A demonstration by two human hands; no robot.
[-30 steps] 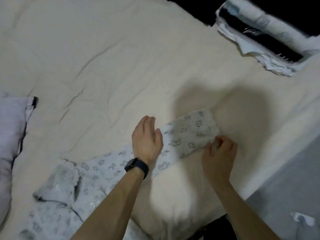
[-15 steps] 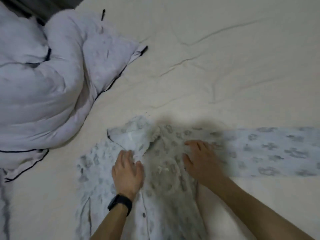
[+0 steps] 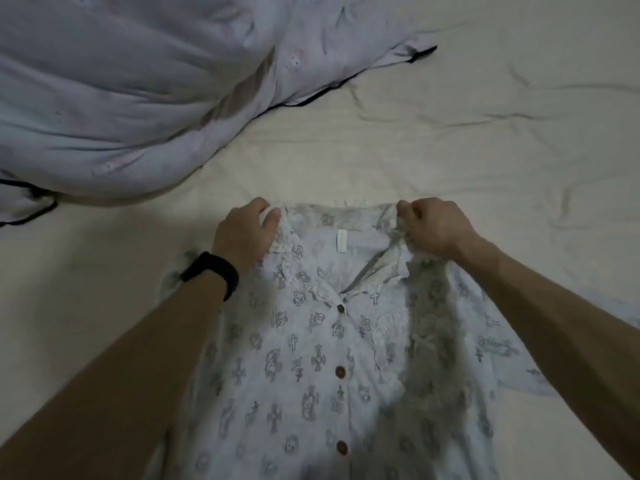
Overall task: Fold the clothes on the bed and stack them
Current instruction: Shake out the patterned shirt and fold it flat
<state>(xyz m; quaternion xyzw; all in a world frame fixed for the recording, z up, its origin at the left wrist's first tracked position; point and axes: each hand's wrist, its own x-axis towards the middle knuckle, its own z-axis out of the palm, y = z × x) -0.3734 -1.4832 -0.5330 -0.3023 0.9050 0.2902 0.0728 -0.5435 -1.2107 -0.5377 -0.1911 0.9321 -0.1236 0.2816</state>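
A white button-up shirt [image 3: 311, 362] with a grey printed pattern and brown buttons lies face up on the bed, collar pointing away from me. My left hand [image 3: 244, 232], with a black band on its wrist, pinches the left side of the collar. My right hand [image 3: 433, 226] grips the right side of the collar, fingers curled round the fabric. One sleeve of the shirt runs off to the right under my right forearm. The shirt's lower part is cut off by the frame's bottom edge.
A rumpled pale lilac duvet [image 3: 131, 98] with dark piping fills the upper left. The cream bed sheet [image 3: 485, 133] stretches beyond the shirt and to the right, with a few creases.
My hands left the sleeve end on the right, moved to the shirt's chest and flattened it, and now hold the collar at both sides. The view swung left toward the duvet.
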